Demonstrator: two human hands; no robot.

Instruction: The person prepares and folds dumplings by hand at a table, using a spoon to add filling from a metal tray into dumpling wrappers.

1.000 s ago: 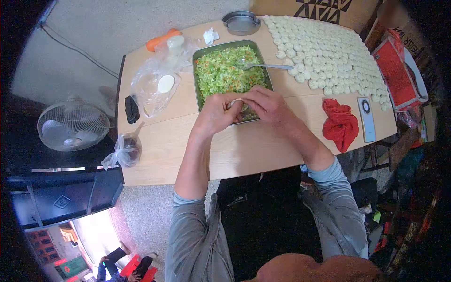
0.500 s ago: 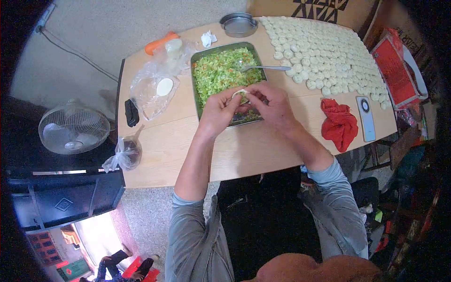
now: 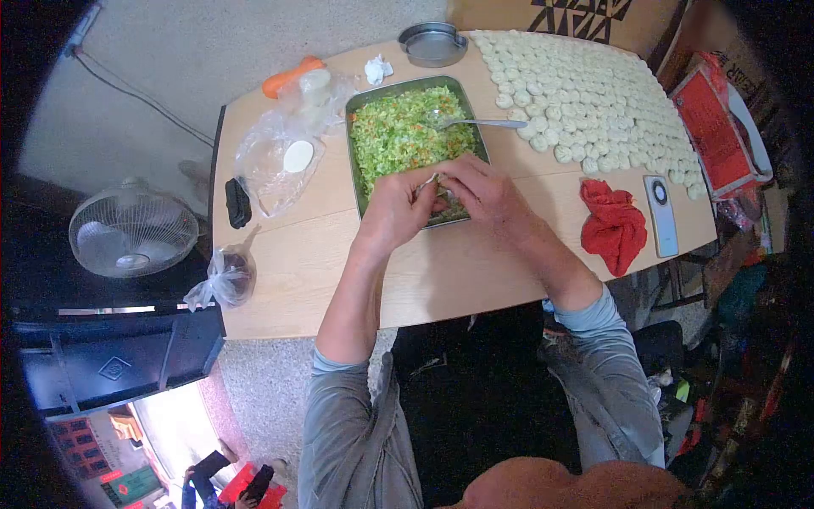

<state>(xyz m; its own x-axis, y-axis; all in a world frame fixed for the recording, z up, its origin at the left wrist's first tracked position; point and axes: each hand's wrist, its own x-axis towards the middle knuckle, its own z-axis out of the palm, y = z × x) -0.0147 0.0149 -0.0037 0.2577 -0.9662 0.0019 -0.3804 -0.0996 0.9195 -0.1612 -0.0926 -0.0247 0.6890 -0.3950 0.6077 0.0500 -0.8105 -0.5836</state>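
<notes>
Over the near edge of a metal tray (image 3: 349, 140), my left hand (image 3: 393, 206) and my right hand (image 3: 490, 197) meet with fingers closed on one small dumpling (image 3: 436, 181). Only a sliver of its pale dough shows between the fingertips; the rest is hidden. Chopped green and orange vegetable filling (image 3: 394, 127) fills the tray beneath and beyond my hands. A metal spoon (image 3: 500, 123) lies with its bowl in the filling and its handle over the right rim. Left of the tray, white round wrappers (image 3: 298, 157) lie on a clear plastic bag (image 3: 259, 170).
Many rows of dumplings (image 3: 585, 93) cover the table's far right. A red cloth (image 3: 612, 227) and a phone (image 3: 660, 212) lie nearer. Round metal tins (image 3: 432, 47) stand at the back. Left are a black item (image 3: 237, 204), a tied bag (image 3: 229, 276) and a fan (image 3: 134, 229).
The dumpling's opening, with filling showing before, is now pinched together and mostly covered by my fingers. My right hand has shifted slightly and its fingers have drawn closer to the left hand's.
</notes>
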